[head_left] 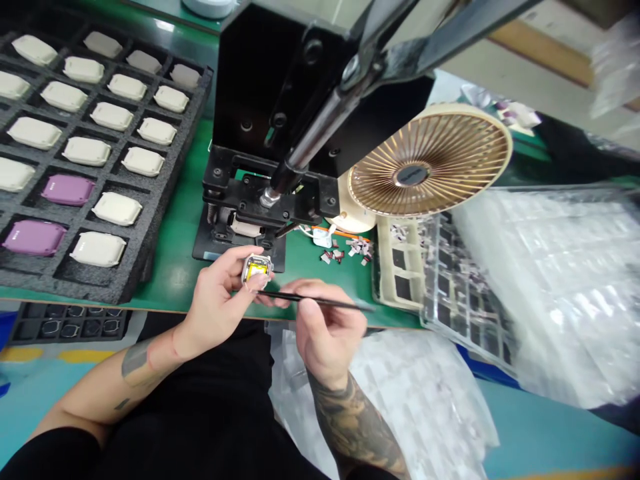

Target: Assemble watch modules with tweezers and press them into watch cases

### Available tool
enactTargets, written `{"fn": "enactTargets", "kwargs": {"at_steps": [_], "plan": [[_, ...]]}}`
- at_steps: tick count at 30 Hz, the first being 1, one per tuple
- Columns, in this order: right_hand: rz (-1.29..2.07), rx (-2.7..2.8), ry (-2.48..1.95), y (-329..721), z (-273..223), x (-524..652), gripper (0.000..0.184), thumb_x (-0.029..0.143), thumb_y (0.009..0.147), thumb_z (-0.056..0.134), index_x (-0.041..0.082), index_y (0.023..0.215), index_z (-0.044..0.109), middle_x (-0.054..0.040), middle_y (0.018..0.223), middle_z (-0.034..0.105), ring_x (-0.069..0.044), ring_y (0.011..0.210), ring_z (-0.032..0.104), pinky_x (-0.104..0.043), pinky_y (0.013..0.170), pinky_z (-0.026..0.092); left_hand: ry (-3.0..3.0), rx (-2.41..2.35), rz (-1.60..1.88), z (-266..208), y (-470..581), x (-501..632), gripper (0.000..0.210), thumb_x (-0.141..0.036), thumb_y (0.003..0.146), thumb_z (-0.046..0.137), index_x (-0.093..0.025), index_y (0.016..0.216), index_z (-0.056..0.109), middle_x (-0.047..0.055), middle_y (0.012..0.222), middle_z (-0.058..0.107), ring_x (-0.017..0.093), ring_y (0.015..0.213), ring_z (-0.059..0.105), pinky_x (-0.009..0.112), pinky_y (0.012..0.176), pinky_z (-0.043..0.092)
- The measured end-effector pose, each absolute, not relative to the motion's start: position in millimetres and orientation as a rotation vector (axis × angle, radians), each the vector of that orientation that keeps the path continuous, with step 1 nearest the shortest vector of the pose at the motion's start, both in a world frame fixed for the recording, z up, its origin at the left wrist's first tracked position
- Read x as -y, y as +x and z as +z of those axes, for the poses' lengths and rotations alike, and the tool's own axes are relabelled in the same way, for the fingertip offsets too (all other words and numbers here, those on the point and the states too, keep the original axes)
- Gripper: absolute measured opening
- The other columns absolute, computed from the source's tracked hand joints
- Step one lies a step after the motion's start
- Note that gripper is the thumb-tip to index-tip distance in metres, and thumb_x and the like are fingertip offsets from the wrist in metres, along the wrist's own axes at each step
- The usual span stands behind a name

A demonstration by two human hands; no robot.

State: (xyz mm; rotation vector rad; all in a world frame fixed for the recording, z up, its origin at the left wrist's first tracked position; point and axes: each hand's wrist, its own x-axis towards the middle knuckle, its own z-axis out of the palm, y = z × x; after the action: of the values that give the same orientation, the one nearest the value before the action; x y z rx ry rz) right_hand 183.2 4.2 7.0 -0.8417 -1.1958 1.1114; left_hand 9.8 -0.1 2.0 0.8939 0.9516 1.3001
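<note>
In the head view my left hand (220,293) holds a small watch case (258,266) between thumb and fingers, its inside facing up with a yellow part showing. My right hand (330,327) grips slim black tweezers (320,301) that slant across to the case. Their tip reaches the near edge of the case beside my left thumb; whether it touches anything inside I cannot tell. Just beyond my hands stands a black hand press (275,193) with a metal lever, and a pale case (245,227) sits under its head.
On the left lies a grey foam tray (143,263) of cream and purple cases. A cream fan (430,160) stands right of the press, near small loose parts (360,248). Further right are a divided parts box (400,267) and plastic-wrapped trays (565,287).
</note>
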Motion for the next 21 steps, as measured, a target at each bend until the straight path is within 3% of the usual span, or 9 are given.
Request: {"fn": "enactTargets", "kwargs": {"at_steps": [4,9,12,15,19,21], "plan": [[0.755,1.174,-0.857,192.6,1.1,-8.5,0.012,0.026,0.103,0.080,0.027,0.114,0.084,-0.0055,0.099,0.080,-0.021,0.088,0.079,-0.034,0.071,0.068,0.857,-0.967,1.342,4.8,12.0,-2.2,0.038,-0.032,0.105,0.082,-0.018,0.137,0.068,0.008,0.109,0.086,0.019,0.075,0.086,0.028,0.075,0.072],[0.864,1.158,-0.974,187.7,-10.9,-15.1,0.013,0.027,0.103,0.080,0.025,0.116,0.081,-0.0058,0.104,0.082,-0.018,0.080,0.080,-0.035,0.074,0.069,0.916,-0.897,1.343,4.4,7.4,-2.8,0.043,-0.041,0.108,0.077,-0.016,0.141,0.067,0.011,0.110,0.087,0.023,0.081,0.087,0.031,0.077,0.072],[1.026,1.132,-0.933,190.2,-4.3,-10.6,0.016,0.038,0.104,0.080,0.023,0.108,0.076,-0.0042,0.092,0.079,-0.018,0.071,0.077,-0.034,0.067,0.067,0.900,-0.897,1.345,3.3,4.2,-1.0,0.043,-0.047,0.114,0.066,-0.015,0.143,0.068,0.013,0.112,0.087,0.024,0.083,0.087,0.035,0.079,0.072],[1.076,1.128,-0.832,227.8,19.5,-5.9,0.031,0.048,0.100,0.080,0.023,0.091,0.064,0.0011,0.071,0.068,-0.016,0.054,0.066,-0.030,0.052,0.057,0.876,-1.008,1.304,5.1,2.9,0.1,0.041,-0.042,0.110,0.074,-0.017,0.141,0.069,0.013,0.116,0.087,0.025,0.081,0.087,0.036,0.078,0.073],[0.814,1.294,-0.835,332.9,64.3,-4.9,0.043,0.050,0.095,0.079,0.025,0.075,0.050,0.0089,0.049,0.044,-0.013,0.039,0.043,-0.030,0.045,0.047,0.992,-1.145,1.212,10.8,3.1,1.1,0.041,-0.043,0.105,0.081,-0.020,0.137,0.071,0.009,0.111,0.087,0.025,0.080,0.087,0.036,0.078,0.073],[0.502,1.308,-1.017,380.8,79.3,-11.2,0.043,0.051,0.094,0.081,0.026,0.074,0.053,0.0071,0.054,0.049,-0.014,0.042,0.046,-0.034,0.049,0.050,1.072,-1.182,1.127,11.3,4.2,1.8,0.048,-0.046,0.105,0.080,-0.023,0.145,0.069,0.008,0.111,0.087,0.025,0.085,0.087,0.037,0.082,0.073]]}}
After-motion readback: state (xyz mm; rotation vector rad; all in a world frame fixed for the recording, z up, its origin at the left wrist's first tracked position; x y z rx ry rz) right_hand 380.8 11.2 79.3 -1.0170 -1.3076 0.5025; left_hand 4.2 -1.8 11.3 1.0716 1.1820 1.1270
